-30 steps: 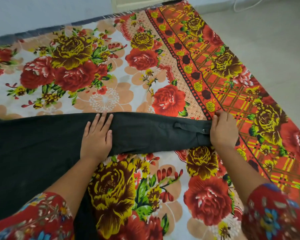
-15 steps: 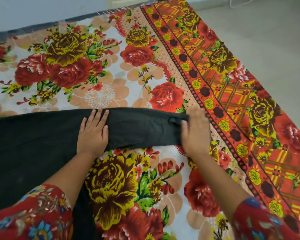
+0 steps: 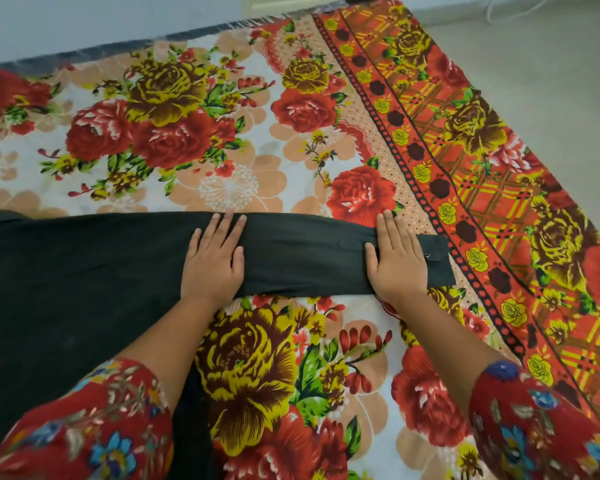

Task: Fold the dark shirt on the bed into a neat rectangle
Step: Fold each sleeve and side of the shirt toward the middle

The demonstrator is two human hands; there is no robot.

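Note:
The dark shirt [image 3: 84, 289] lies spread on the bed, its body filling the left side and one long sleeve [image 3: 302, 254] stretched out to the right. The sleeve ends in a buttoned cuff [image 3: 437, 259] near the sheet's red border. My left hand [image 3: 215, 258] rests flat on the sleeve close to the shoulder, fingers apart. My right hand [image 3: 395, 258] lies flat on the sleeve just left of the cuff, palm down. Neither hand grips the cloth.
The bed wears a floral sheet [image 3: 222, 150] with a red and yellow patterned border [image 3: 482, 202] along its right edge. Beyond that edge is pale floor [image 3: 551, 81]. A wall runs behind the bed's far end.
My right hand slid left off the cuff end and along the sleeve, and the cuff now shows beside it. My left hand stayed pressed on the sleeve.

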